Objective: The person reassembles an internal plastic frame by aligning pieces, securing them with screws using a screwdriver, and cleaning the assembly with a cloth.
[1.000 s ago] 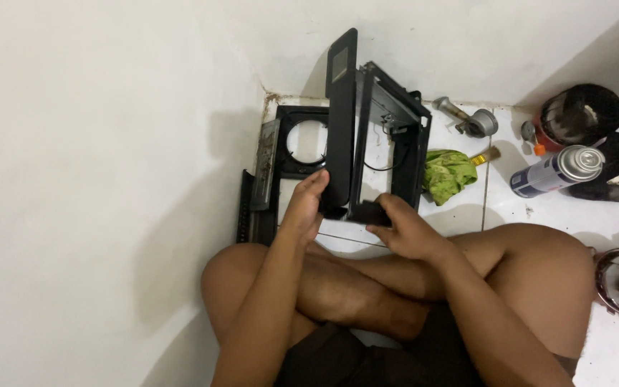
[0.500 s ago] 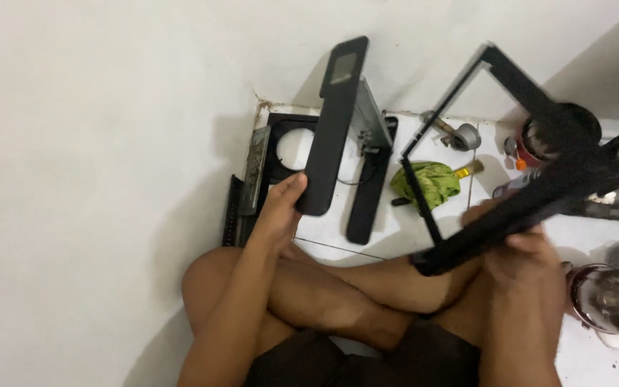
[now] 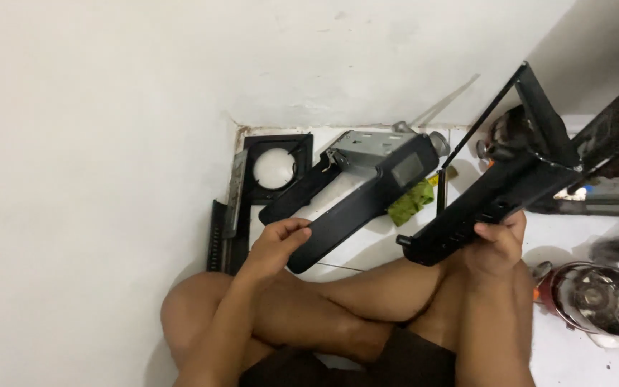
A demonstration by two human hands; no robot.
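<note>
- The white wall (image 3: 94,129) fills most of your view, meeting the white floor (image 3: 367,247) at a corner just ahead of your crossed legs (image 3: 338,308).
- Your right hand (image 3: 494,244) is closed around the lower edge of a big black frame (image 3: 499,190), thumb on the near face and fingers wrapped under it. The frame is lifted off the floor and tilts up and away to the right, with thin bars rising from it toward the top right corner of the view.
- Your left hand (image 3: 277,244) grips the near end of a long black panel (image 3: 356,211), fingers curled over its rounded tip. The panel slants up and to the right, off the floor, and carries a small grey window near its far end, where a grey metal part (image 3: 370,147) sits against it.
- The panel and the frame are apart, each in its own hand, with a gap between them over your right knee.
- A black square piece with a round hole (image 3: 274,168) lies on the floor in the corner, just beyond your left hand.
- A glass jar (image 3: 600,301) lies on the floor at the right, near your right forearm.
- A green cloth (image 3: 410,204) lies crumpled on the floor between the panel and the frame.
</note>
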